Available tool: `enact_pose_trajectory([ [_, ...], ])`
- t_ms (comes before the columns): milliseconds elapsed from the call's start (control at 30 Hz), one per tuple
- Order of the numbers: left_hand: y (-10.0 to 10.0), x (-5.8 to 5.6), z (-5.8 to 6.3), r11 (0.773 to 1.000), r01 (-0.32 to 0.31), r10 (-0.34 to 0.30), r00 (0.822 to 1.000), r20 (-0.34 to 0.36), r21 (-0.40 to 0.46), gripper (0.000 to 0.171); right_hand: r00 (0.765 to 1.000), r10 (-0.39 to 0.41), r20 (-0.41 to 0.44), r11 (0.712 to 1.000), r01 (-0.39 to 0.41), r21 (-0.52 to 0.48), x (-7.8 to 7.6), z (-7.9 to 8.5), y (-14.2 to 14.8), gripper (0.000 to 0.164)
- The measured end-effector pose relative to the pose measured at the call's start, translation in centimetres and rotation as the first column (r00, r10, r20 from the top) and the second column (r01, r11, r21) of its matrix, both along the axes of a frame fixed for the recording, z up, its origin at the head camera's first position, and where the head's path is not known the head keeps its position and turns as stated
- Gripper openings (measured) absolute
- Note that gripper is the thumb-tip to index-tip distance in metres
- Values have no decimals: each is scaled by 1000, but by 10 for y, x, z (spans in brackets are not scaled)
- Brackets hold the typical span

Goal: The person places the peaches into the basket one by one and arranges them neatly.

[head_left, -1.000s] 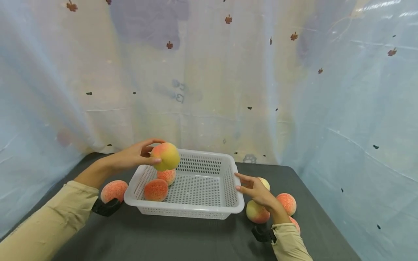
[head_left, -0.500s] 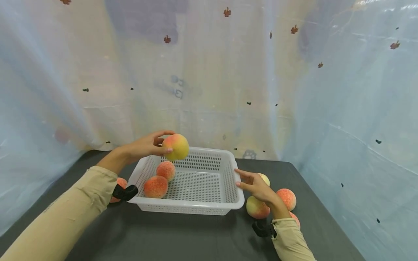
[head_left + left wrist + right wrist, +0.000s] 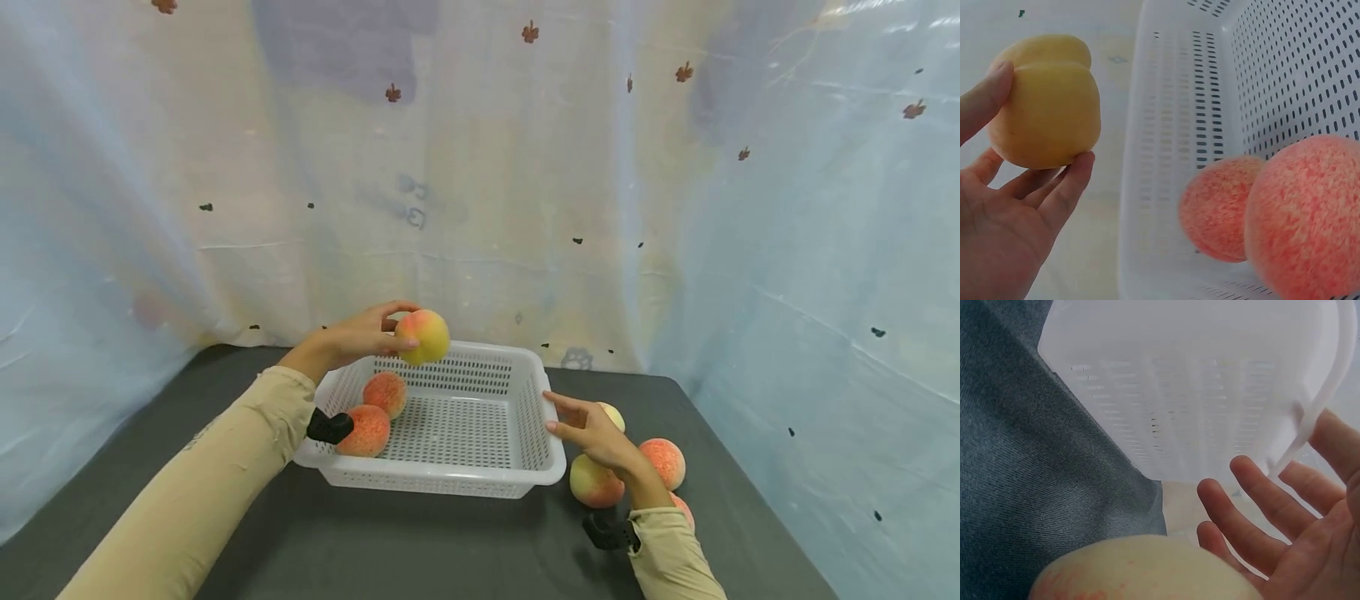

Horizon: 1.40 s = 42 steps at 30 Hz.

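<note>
Above the far-left part of a white plastic basket (image 3: 442, 473), head view: the person's L hand (image 3: 367, 333) holds a yellow peach (image 3: 423, 337), thumb & fingers curled round it, spread only to fruit width. L arm slants from near left toward far centre, beige sleeve (image 3: 195, 492) low across the near-left corner. In the basket's left half sit a far red peach (image 3: 386, 394) and a near red peach (image 3: 364, 431); bare floor lies to their right. R hand (image 3: 596, 429) is at the right rim, fingertips touching it, palm w/ nothing in it. Around that hand on the dark table (image 3: 420, 542): a yellow-red peach (image 3: 596, 481), a pink peach (image 3: 663, 462), plus two more part-hidden.

Step in hand, as I judge: loading the yellow peach into the basket. Next move would call for lowering it past the rim onto bare floor, then loosening the fingers; R hand could steady the basket.

L wrist view: thumb on one side of the yellow peach, fingertips beneath; clear of both red peaches. Can't tell if it's fully inside the rim line.

R wrist view: fingers loosely spread, approx. straight, one tip behind the rim; no firm pinch visible. Pale peach below, blue cloth (image 3: 1054, 456) at frame left.
</note>
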<state>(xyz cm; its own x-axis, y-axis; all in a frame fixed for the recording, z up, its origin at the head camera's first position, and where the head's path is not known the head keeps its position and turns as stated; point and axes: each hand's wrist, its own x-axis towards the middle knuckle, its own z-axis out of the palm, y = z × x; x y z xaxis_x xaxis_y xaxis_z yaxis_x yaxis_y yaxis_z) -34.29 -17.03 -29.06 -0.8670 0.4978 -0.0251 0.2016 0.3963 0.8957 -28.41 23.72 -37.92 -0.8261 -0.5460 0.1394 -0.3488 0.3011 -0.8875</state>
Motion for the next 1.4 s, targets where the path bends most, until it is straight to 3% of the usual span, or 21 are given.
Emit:
enact_pose_trajectory([
  [167,11,-11,-12,999,-39,39,999,3,4,69,1000,-10,-6,1000,10,1,0,1,2,66],
  [467,29,-21,-32,992,-98,100,995,12,-79,65,1000,-21,4,1000,21,23,3,-4,5,67],
  [700,40,-26,-40,995,-55,55,998,-7,-82,65,1000,-14,-3,1000,14,7,4,-2,5,66],
  [933,48,-27,-44,987,-2,-4,999,-34,-160,62,1000,5,-4,1000,-5,-1,1,-1,4,65],
  [1400,41,-25,-60,964,-55,47,998,-36,-259,56,1000,14,-10,1000,-14,-4,-1,-3,1,65],
])
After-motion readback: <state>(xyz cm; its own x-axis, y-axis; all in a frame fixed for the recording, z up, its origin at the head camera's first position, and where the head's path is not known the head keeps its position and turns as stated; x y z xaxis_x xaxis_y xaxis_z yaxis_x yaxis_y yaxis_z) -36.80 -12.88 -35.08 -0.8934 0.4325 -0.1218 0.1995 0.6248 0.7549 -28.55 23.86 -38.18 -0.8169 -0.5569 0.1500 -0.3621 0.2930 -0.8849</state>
